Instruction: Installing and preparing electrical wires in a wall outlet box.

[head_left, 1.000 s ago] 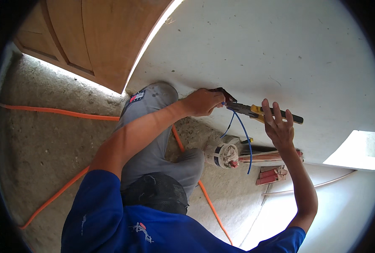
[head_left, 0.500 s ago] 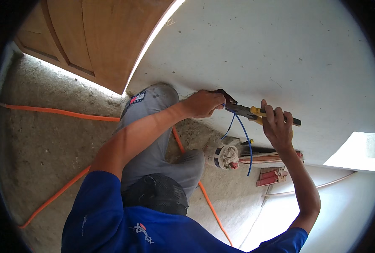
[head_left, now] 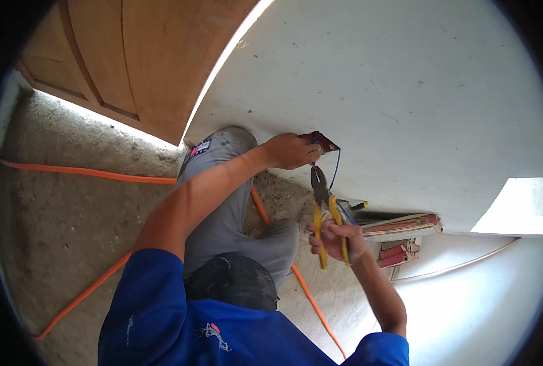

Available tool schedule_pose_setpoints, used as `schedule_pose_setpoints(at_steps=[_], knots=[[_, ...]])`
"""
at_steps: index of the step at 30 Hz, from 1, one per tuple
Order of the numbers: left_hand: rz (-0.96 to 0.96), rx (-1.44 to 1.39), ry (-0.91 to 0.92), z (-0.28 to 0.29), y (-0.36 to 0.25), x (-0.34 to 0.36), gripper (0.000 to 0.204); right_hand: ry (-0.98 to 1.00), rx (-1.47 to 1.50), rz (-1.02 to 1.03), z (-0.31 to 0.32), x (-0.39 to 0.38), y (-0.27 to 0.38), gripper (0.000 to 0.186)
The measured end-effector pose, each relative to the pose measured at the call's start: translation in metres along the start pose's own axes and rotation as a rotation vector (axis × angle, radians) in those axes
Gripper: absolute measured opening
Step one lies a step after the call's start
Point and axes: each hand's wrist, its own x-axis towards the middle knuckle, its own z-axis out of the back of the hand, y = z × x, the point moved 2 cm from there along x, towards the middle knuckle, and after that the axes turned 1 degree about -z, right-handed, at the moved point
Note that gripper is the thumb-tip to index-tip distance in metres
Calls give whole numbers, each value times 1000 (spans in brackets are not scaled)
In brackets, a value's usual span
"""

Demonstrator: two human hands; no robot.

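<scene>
My left hand (head_left: 291, 152) is closed at a dark reddish box opening (head_left: 324, 143) in the wall, its fingertips pinching a blue wire whose end barely shows. Just below those fingertips are the jaws of a pair of pliers (head_left: 321, 184) with yellow handles. My right hand (head_left: 338, 239) grips the handles, which are spread apart. Another stretch of blue wire (head_left: 337, 168) comes out of the box's right corner and hangs down behind the pliers. Whether the jaws touch the pinched wire is hard to make out.
A wooden door (head_left: 155, 55) stands at the upper left. An orange hose (head_left: 100, 175) crosses the rough floor and passes by my legs. Along the wall's foot lie a stack of thin strips (head_left: 399, 224) and red blocks (head_left: 398, 251). A yellow-and-black handle (head_left: 359, 205) shows nearby.
My right hand has swung the pliers down and left, from sideways at the box to pointing up beneath my left hand. Their handles are spread wider. My left hand stays at the box.
</scene>
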Motion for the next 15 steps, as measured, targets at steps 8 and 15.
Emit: schedule_pose_setpoints(at_steps=[8, 15], knots=[[146, -176, 23, 2, -5, 3, 16, 130, -203, 176, 38, -17, -32, 46], [305, -447, 45, 3, -4, 9, 9, -900, -2003, 634, 61, -43, 28, 35]])
